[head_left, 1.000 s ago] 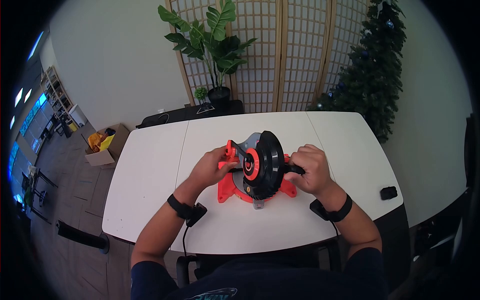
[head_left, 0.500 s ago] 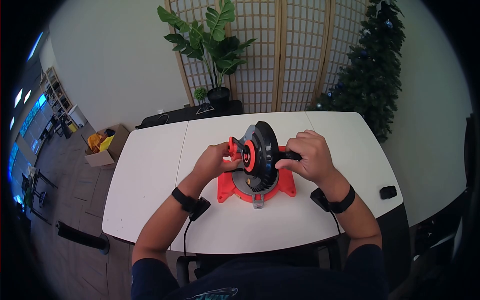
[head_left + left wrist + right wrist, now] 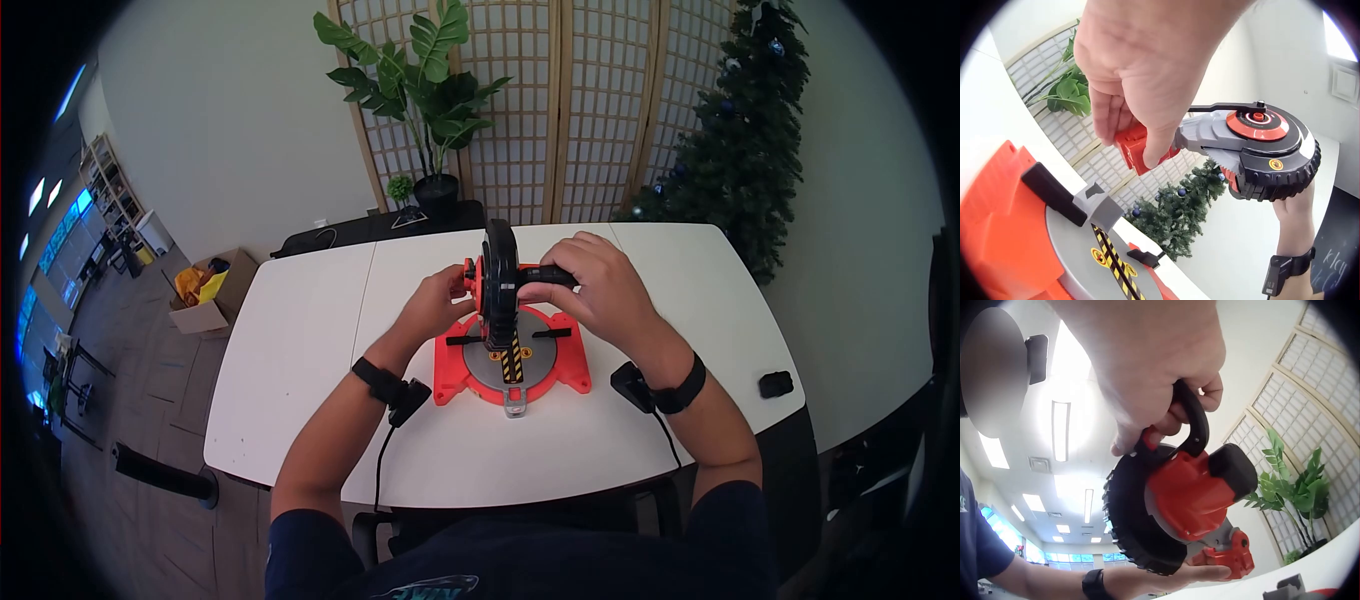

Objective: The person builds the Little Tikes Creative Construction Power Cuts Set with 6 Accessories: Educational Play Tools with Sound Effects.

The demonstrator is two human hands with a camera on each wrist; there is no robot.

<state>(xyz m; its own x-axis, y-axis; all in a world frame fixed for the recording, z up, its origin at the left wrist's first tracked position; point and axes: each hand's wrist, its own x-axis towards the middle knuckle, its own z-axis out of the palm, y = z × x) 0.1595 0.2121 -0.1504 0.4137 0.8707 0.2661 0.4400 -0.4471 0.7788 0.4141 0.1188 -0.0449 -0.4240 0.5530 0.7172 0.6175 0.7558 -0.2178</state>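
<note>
Both hands hold the upper part of a toy miter saw, a black round-guarded saw head (image 3: 500, 275), raised over its base. My right hand (image 3: 603, 285) grips the black loop handle (image 3: 1196, 422) with curled fingers. At the other end, my left hand (image 3: 432, 308) pinches the red hinge block (image 3: 1136, 149) of the grey arm between thumb and fingers. Below stands the red base (image 3: 453, 378) with a grey round turntable (image 3: 1071, 247), a striped slot and two black clamps. In the left wrist view the hinge block is apart from the grey bracket (image 3: 1109, 212) on the base.
The saw base stands on a white table (image 3: 300, 400). A small black object (image 3: 776, 385) lies near its right edge. Behind are a potted plant (image 3: 437, 190), a lattice screen (image 3: 600, 130) and a decorated tree (image 3: 720, 170). A cardboard box (image 3: 230, 290) is at the left.
Both hands have carried the saw head up, away from me and slightly left. It has turned so its guard shows edge-on, and more of the turntable and its striped slot shows.
</note>
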